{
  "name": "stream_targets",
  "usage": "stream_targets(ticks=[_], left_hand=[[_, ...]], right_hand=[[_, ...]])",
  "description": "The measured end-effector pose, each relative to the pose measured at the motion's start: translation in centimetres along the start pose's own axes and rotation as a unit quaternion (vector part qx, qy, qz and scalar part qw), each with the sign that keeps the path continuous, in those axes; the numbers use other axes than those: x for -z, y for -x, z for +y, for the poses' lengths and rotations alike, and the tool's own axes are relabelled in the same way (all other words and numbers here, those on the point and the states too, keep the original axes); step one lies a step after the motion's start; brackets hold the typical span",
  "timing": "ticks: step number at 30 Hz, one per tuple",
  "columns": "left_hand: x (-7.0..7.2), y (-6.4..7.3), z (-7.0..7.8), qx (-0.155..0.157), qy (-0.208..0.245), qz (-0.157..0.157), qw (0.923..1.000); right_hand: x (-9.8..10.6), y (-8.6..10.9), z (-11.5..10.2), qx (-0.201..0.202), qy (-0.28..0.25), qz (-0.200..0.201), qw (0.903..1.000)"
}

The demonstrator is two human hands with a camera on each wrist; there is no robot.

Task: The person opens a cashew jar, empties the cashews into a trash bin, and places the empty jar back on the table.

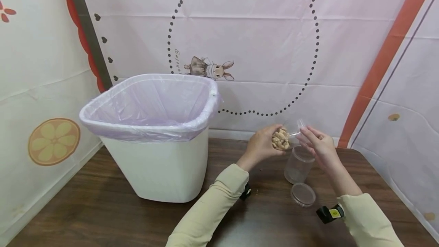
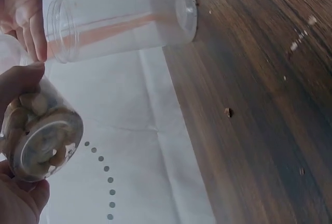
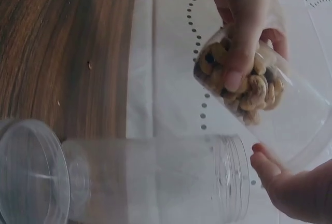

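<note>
My left hand (image 1: 263, 143) grips a clear plastic jar (image 3: 306, 115) with cashews (image 1: 281, 139) gathered at its bottom end. The jar is tilted, its mouth toward the right hand. At that mouth, my right hand (image 1: 320, 146) holds the rim with its fingertips; part of its grip is hidden in the right wrist view. Below the hands, a second clear jar (image 1: 297, 169) stands upright and uncapped on the table, with no nuts seen inside. In front of it lies a round clear lid (image 1: 303, 194).
A large white bin (image 1: 164, 167) with a pale purple liner (image 1: 154, 98) stands left of the hands. Small crumbs (image 2: 229, 112) are scattered on the dark wooden table (image 1: 267, 220). A printed cloth (image 1: 264, 48) hangs behind.
</note>
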State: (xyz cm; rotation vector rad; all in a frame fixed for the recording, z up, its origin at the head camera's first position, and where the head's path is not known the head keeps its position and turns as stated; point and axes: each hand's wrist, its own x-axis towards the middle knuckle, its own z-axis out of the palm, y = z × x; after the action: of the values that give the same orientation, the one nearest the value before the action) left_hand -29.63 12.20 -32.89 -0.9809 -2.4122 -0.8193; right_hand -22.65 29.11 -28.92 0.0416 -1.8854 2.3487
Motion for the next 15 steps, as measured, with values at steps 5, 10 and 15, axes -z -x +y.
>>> stream_targets(ticks=[5, 10, 15], left_hand=[[0.1, 0.5, 0.2, -0.025, -0.039, 0.028, 0.9985], [0.7, 0.9, 0.5, -0.028, -0.025, 0.044, 0.9983], [1.2, 1.0, 0.5, -0.03, -0.004, 0.05, 0.9983]], right_hand=[[-0.8, 0.2, 0.1, 0.001, 0.006, 0.049, 0.9988], [-1.8, 0.5, 0.1, 0.014, 0.018, 0.102, 0.9945], [-2.0, 0.5, 0.5, 0.041, 0.016, 0.128, 0.9909]])
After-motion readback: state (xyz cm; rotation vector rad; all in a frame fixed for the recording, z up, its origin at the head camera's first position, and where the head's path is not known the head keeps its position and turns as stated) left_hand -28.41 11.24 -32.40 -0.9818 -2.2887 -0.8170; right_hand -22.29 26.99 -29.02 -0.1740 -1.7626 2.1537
